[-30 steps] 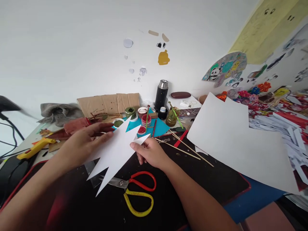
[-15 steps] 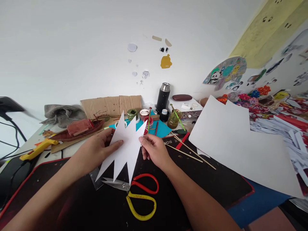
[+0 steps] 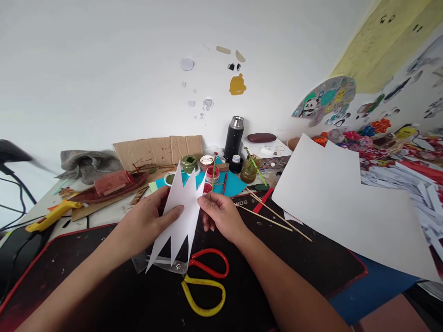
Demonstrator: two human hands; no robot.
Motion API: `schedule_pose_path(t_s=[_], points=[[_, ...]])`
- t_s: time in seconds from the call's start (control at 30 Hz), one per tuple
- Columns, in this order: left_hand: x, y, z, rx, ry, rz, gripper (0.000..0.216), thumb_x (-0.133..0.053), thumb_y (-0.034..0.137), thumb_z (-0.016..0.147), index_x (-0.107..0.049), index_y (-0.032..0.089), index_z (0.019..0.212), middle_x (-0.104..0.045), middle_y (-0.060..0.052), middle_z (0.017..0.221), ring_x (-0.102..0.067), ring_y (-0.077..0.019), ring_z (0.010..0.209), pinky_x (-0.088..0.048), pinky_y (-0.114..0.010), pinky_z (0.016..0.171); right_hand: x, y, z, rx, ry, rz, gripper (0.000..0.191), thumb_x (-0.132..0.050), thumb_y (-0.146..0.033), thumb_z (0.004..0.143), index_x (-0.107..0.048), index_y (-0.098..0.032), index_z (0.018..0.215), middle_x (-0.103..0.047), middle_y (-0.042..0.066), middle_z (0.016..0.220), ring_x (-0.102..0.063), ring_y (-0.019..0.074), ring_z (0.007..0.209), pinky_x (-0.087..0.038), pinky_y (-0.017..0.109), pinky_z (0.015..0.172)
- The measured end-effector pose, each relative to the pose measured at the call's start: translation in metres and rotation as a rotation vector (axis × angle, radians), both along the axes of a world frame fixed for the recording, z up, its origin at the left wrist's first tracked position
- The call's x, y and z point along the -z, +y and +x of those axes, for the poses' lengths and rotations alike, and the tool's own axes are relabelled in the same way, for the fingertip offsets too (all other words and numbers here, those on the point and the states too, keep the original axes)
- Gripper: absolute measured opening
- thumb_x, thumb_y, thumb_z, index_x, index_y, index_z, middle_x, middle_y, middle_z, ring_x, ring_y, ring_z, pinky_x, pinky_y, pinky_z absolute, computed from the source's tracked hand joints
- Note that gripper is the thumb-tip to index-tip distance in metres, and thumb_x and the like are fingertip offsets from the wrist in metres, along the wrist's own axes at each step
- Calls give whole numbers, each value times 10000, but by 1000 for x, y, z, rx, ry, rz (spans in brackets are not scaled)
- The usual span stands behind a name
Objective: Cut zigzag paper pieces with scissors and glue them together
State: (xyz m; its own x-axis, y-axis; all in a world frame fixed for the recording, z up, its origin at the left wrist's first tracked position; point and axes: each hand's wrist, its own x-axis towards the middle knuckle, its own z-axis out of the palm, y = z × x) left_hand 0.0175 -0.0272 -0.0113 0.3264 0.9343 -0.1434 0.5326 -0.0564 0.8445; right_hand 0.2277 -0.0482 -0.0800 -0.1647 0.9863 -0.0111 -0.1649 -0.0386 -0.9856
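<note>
A piece of white paper (image 3: 183, 207) with zigzag points cut along its top and bottom is held up between my hands. My left hand (image 3: 152, 216) grips its left side, thumb across the front and fingers behind. At the right edge, my right hand (image 3: 221, 214) pinches the paper between thumb and fingertips. Below lies a pair of scissors (image 3: 205, 281) with one red and one yellow handle; the paper's lower points partly cover the blades.
A large white sheet (image 3: 341, 207) lies at the right by thin wooden sticks (image 3: 273, 216). Paint jars (image 3: 189, 164), a black thermos (image 3: 234, 138) and a model boat (image 3: 112, 184) stand along the back. A yellow glue gun (image 3: 53, 214) is at the left.
The paper has turned and curved, so it looks narrower, and its lower points have shifted right. My left hand has moved slightly right with it; the scissors stay put.
</note>
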Motion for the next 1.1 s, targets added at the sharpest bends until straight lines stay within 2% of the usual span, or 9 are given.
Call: schedule_pose_path(t_s=[0.17,0.4,0.57,0.8,1.1], points=[[-4,-2,2,-22,-140,-113,684,-788,650,790,-635,212,1293,-835,-121,1171,-810,-355,888,-668,-440,669,4,2,0,-17,70,-5,587,-744,-796,895,-604,-227,857,-610,-64,572,-579,110,425,-344,206,375],[-4,-3,3,11,-159,-147,685,-806,649,777,-643,214,1281,-840,-103,1064,-787,-330,791,-628,-401,575,-1,-1,0,-115,93,-72,633,-756,-851,847,-614,-236,896,-646,-47,621,-593,129,454,-350,228,395],[-1,-2,2,33,-152,-115,647,-790,642,811,-663,222,1286,-839,-94,1067,-783,-324,795,-622,-392,583,-2,-2,-1,-99,110,-81,652,-795,-855,800,-606,-233,838,-636,-48,611,-590,125,451,-340,227,396],[0,-3,0,23,-179,-154,719,-816,600,803,-636,206,1377,-842,-106,1107,-787,-323,809,-626,-392,600,1,-1,-1,-97,117,-69,614,-801,-814,828,-642,-222,873,-615,-62,590,-575,119,437,-312,222,385],[5,2,1,-1,-178,-142,692,-830,590,797,-639,206,1340,-846,-103,1076,-795,-329,799,-638,-400,593,1,0,-2,-68,107,-66,624,-758,-838,841,-635,-227,858,-631,-47,615,-588,123,451,-322,227,385]])
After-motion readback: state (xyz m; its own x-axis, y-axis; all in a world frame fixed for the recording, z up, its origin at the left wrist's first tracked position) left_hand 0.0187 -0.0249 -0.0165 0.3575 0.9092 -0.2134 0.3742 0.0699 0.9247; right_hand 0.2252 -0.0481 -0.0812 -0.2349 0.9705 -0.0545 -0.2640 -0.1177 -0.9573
